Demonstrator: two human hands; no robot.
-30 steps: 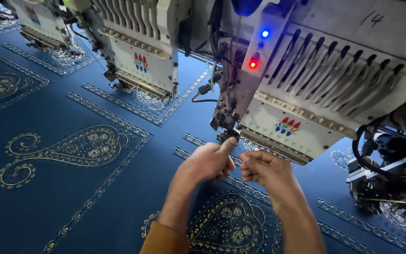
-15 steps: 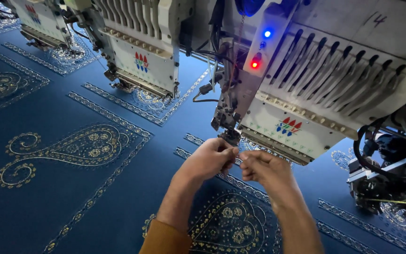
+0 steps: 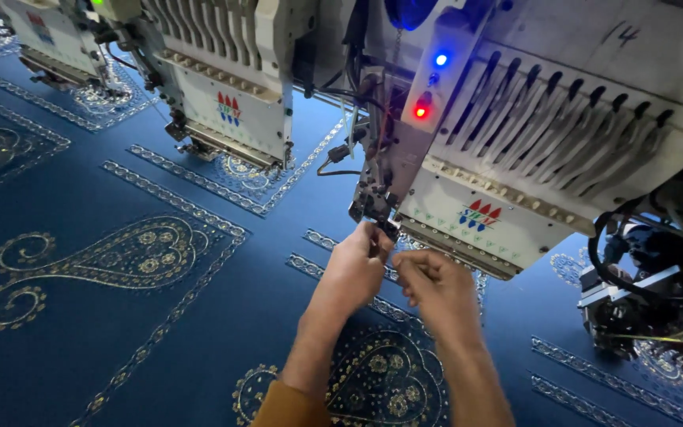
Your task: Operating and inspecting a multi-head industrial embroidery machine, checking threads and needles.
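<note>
While left hand [image 3: 353, 269] pinches at needle assembly [image 3: 375, 207], right hand [image 3: 436, 289] fisted, perhaps on thread.

I was looking down into a textile embroidery workshop: a row of multi-needle embroidery heads [image 3: 515, 150] with lit indicator lamps [image 3: 420, 111] hung over a wide blue cloth [image 3: 81, 332] stitched with repeated gold paisley motifs [image 3: 112, 261] and ornamental borders [image 3: 175, 202].

Head view, downward (close)
</note>
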